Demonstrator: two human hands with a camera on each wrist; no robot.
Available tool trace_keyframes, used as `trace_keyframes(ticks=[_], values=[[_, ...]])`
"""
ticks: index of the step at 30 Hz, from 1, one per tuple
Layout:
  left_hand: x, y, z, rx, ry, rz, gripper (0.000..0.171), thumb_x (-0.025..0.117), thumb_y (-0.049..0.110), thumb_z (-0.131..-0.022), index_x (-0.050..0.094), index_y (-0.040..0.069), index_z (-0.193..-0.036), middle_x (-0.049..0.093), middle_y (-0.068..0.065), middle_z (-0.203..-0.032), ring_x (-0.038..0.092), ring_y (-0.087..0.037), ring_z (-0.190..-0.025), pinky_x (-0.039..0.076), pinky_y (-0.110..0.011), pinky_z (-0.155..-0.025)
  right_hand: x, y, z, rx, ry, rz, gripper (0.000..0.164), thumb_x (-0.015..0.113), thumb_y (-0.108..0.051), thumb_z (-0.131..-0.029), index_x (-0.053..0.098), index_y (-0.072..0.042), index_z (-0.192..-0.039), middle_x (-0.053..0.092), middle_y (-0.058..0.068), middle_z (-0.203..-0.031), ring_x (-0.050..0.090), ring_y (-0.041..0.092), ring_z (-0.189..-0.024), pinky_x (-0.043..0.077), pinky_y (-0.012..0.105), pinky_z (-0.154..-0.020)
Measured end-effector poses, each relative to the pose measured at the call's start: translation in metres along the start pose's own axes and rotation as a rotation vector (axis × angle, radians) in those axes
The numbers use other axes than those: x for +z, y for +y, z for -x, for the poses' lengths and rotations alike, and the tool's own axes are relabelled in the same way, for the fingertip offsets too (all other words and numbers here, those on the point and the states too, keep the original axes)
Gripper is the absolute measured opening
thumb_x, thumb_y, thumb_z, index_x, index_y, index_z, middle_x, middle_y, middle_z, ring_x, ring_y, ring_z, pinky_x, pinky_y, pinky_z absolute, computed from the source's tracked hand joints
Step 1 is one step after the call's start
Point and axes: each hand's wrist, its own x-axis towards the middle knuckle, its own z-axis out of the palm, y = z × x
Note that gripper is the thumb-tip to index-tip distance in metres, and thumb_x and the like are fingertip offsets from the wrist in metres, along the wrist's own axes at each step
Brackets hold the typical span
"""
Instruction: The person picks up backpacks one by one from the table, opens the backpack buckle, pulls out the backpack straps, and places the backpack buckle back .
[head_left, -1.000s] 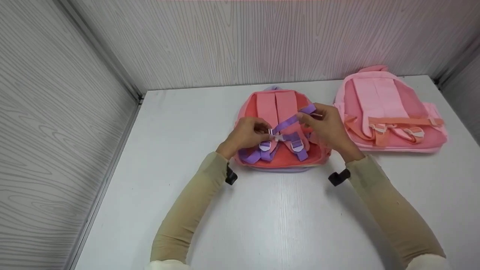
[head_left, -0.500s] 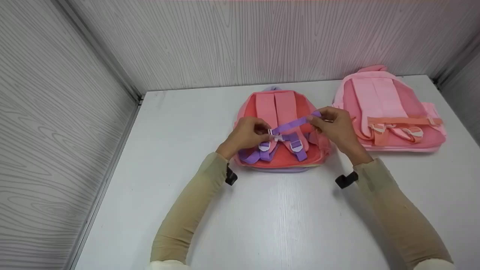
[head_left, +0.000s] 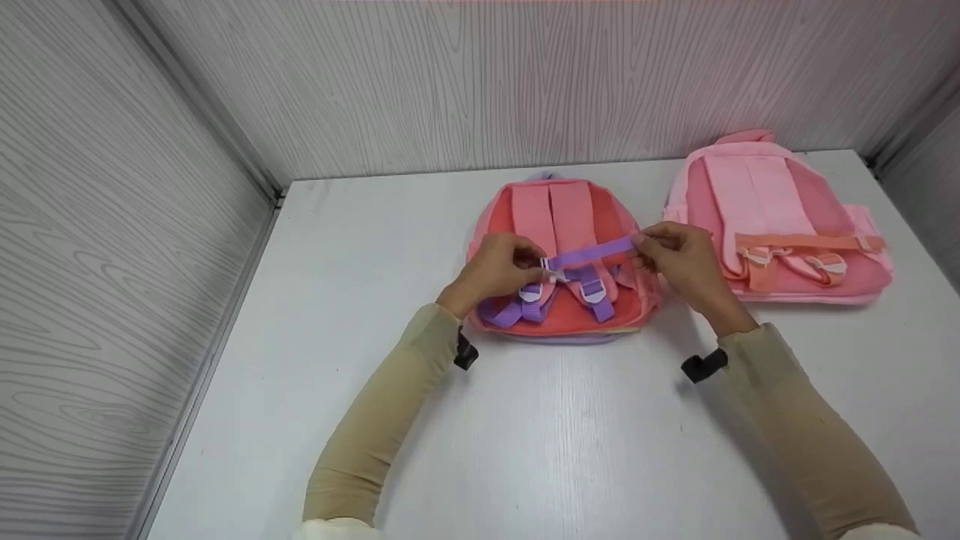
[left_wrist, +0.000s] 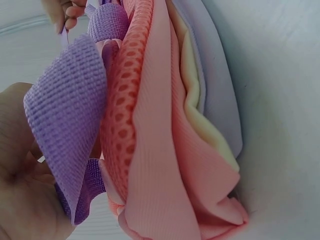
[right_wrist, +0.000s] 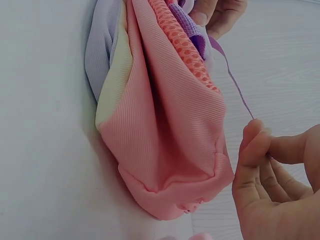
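Note:
A coral-pink backpack (head_left: 525, 206) lies on the table with its shoulder straps facing up. Near its middle, my left hand (head_left: 499, 266) pinches a white buckle (head_left: 555, 276). From that buckle a purple strap (head_left: 596, 251) runs taut to the right, its far end pinched between thumb and fingers of my right hand (head_left: 682, 259). The right wrist view shows this strap edge-on, as a thin line reaching the right fingertips (right_wrist: 255, 131). Looser purple webbing (left_wrist: 70, 115) fills the foreground of the left wrist view and partly hides the left hand.
A second, lighter pink backpack (head_left: 757, 195) with orange straps lies to the right, close to my right hand. White table (head_left: 360, 300) surface extends to the left and in front. Wood-grain panels (head_left: 487, 82) stand behind and at the sides.
My right hand has moved right and slightly down with the strap end, and the strap now lies at a flatter angle with more length showing. My left hand has stayed at the buckle.

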Motion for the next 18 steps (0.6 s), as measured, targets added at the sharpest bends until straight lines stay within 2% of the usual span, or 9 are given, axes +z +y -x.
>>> trace_keyframes(ticks=[9, 15, 18], values=[[-0.0002, 0.0002, -0.0011, 0.012, 0.001, -0.007, 0.028, 0.086, 0.023, -0.093, 0.081, 0.007, -0.116, 0.078, -0.004, -0.107, 0.067, -0.012, -0.091, 0.059, -0.029, -0.087, -0.0047, 0.0033, 0.0032, 0.081, 0.019, 0.039, 0.039, 0.063, -0.033, -0.109, 0.071, -0.004, -0.135, 0.073, 0.001, -0.099, 0.063, 0.013, -0.079, 0.058, 0.022, -0.07], [-0.0007, 0.0011, -0.0014, 0.041, 0.006, -0.016, 0.028, 0.086, 0.022, -0.093, 0.081, 0.006, -0.115, 0.079, -0.004, -0.105, 0.065, -0.011, -0.088, 0.057, -0.028, -0.082, -0.0069, 0.0061, 0.0018, 0.093, 0.009, -0.002, 0.038, 0.066, -0.029, -0.108, 0.07, -0.001, -0.132, 0.075, 0.0, -0.097, 0.065, 0.011, -0.077, 0.059, 0.023, -0.071], [-0.0005, 0.0021, -0.0017, 0.031, 0.0, -0.018, 0.028, 0.085, 0.024, -0.094, 0.081, 0.007, -0.116, 0.078, -0.003, -0.105, 0.065, -0.012, -0.088, 0.057, -0.028, -0.083, -0.0075, 0.006, 0.0017, 0.115, 0.017, -0.008, 0.037, 0.065, -0.03, -0.108, 0.07, -0.002, -0.132, 0.076, -0.002, -0.097, 0.066, 0.012, -0.079, 0.059, 0.023, -0.073]])
